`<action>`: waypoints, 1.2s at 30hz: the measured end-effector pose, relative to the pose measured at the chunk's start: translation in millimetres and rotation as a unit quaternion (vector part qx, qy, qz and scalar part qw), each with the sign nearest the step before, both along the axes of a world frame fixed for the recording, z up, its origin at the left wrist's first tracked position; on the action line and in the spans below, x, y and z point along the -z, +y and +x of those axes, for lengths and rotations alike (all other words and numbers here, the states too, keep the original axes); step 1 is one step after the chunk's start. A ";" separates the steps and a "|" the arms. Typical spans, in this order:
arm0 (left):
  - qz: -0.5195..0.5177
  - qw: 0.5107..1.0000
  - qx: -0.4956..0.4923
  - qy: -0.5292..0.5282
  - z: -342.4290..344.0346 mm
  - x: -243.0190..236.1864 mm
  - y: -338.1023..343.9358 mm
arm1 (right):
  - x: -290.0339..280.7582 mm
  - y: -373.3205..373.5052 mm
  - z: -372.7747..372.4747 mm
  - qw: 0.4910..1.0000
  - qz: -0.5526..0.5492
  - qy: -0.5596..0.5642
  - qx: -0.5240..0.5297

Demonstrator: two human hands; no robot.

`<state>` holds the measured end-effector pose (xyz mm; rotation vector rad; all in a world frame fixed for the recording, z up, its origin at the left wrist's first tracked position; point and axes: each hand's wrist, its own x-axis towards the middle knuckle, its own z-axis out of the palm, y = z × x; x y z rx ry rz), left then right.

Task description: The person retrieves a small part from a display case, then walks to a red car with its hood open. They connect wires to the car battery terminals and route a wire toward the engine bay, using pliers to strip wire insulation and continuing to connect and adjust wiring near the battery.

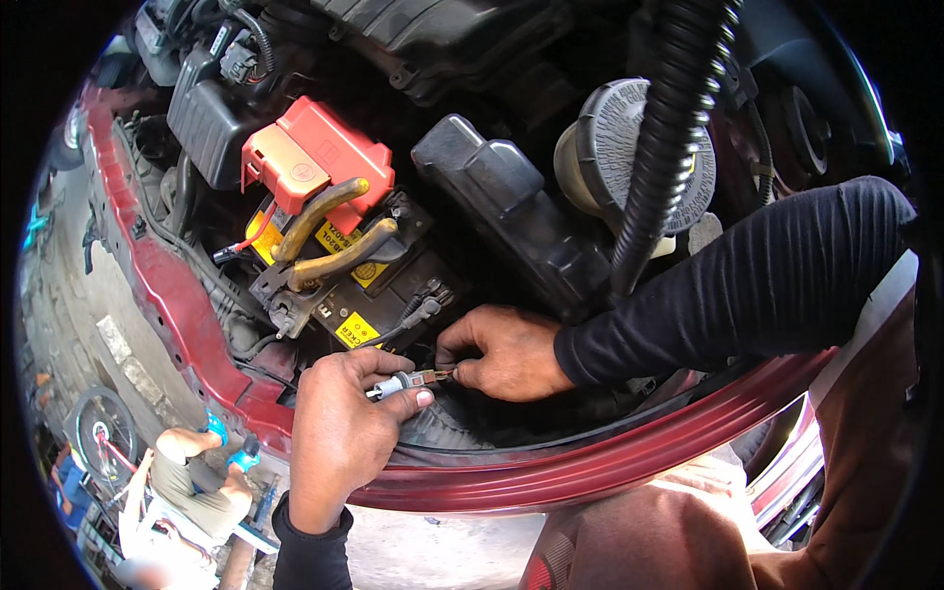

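One small pale part is pinched between the thumb and fingers of the left hand, over the engine bay near its front edge; the right hand's thumb and forefinger nearly meet at its tip, but I cannot tell whether they hold it. The bay contains a battery partly hidden by a red cover. A corrugated hose crosses the capped reservoir, whose contents are hidden.

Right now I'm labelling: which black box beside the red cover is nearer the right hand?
The black box right of the red cover; the other one, left, is farther.
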<state>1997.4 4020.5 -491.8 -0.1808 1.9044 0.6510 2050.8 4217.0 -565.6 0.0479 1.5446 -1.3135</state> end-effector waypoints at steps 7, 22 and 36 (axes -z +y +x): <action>0.005 1.000 -0.012 0.003 3.8 1.3 0.6 | -0.1 0.5 -1.0 1.000 -0.005 0.000 0.001; 0.013 0.998 -0.051 0.041 13.4 1.3 -1.1 | -4.5 -0.5 -2.6 1.000 0.003 0.004 -0.004; 0.026 0.997 -0.064 0.037 12.1 1.4 0.2 | -10.3 -1.6 -9.7 0.999 0.021 -0.026 -0.027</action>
